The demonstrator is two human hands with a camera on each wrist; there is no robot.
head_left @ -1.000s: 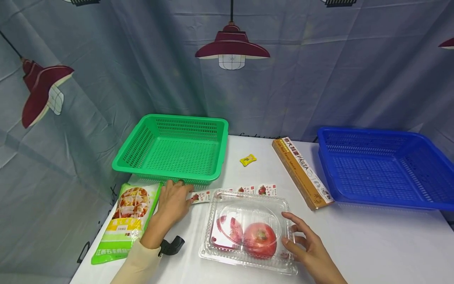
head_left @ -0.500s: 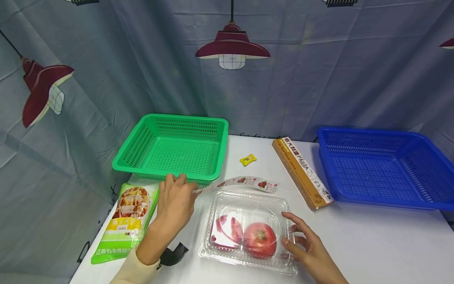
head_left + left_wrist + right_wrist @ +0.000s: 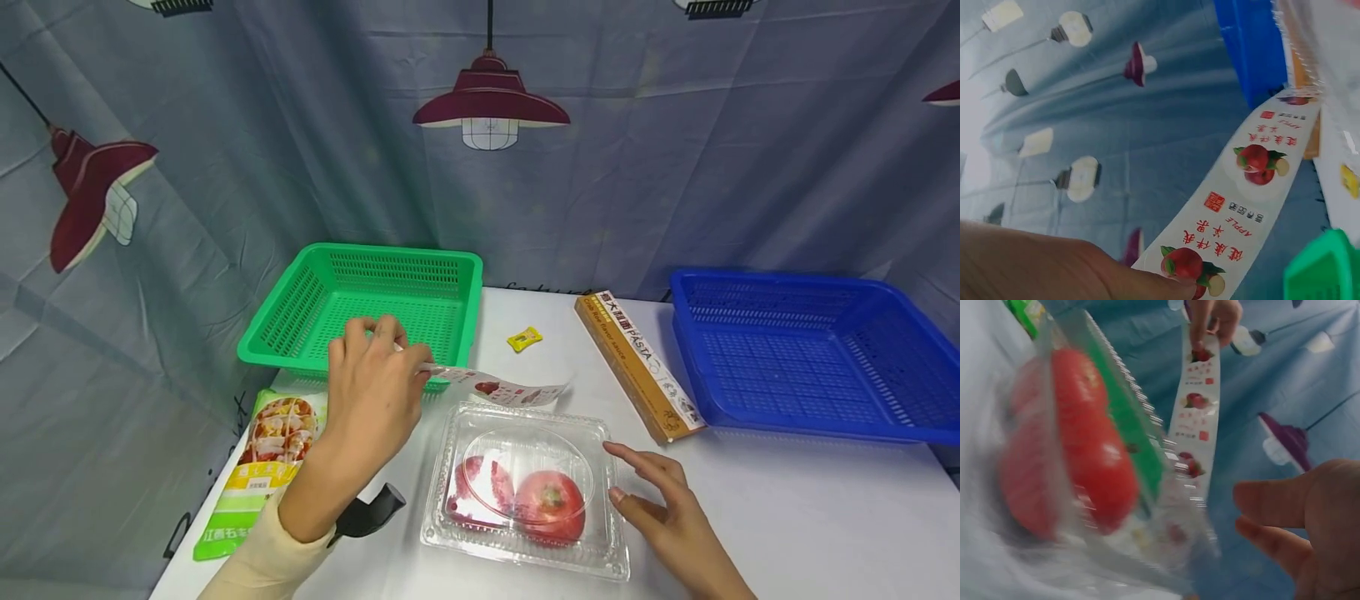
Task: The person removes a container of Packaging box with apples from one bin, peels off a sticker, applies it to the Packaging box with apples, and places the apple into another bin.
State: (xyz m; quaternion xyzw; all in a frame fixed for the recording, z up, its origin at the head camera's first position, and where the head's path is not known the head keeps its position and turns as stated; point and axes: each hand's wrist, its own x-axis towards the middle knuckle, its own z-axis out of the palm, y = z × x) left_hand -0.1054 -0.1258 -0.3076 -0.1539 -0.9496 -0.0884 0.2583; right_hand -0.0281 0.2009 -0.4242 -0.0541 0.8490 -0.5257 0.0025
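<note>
- The green pouch (image 3: 255, 467) of food is seen flat at the left edge of the tabletop (image 3: 787, 508), unchanged from a second ago.
- The left hand (image 3: 375, 392) has been raised from the tabletop to the front rim of the green basket (image 3: 367, 308); its fingers (image 3: 386, 333) are pinched on one end of the apple label strip (image 3: 498, 387).
- The strip, lying flat behind the box a second ago, is now lifted clear and hangs in the air above the clear clamshell box (image 3: 525, 487), sagging toward its far end; the lift looks well begun, judging from this.
- The box with its red tomato (image 3: 550, 507) has been left in place on the tabletop.
- The right hand (image 3: 667, 512) has been drawn slightly back from the box's right edge; its fingers are relaxed and spread, holding nothing.
- The yellow candy (image 3: 524, 337), pasta box (image 3: 637, 362) and blue basket (image 3: 817, 350) are unmoved.
</note>
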